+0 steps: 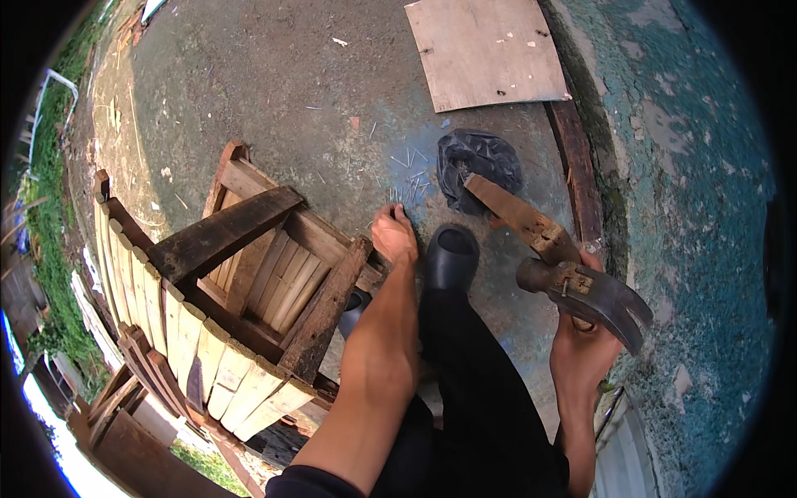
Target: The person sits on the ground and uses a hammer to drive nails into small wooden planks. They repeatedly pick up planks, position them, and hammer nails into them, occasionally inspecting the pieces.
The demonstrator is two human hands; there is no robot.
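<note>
Left hand (393,235) down at concrete floor (274,75), fingers pinched into scattered nails (408,178) just beside wooden slatted frame (241,290). Right hand (581,344) clenched round claw hammer (581,286), head raised near chest, rusty handle pointing toward black plastic bag (481,162). Plywood sheet (486,50) beyond.

At frame centre the left hand (393,235) reaches down to loose nails (408,178) on the concrete; the right hand (581,349) grips a claw hammer (581,286) at lower right
</note>
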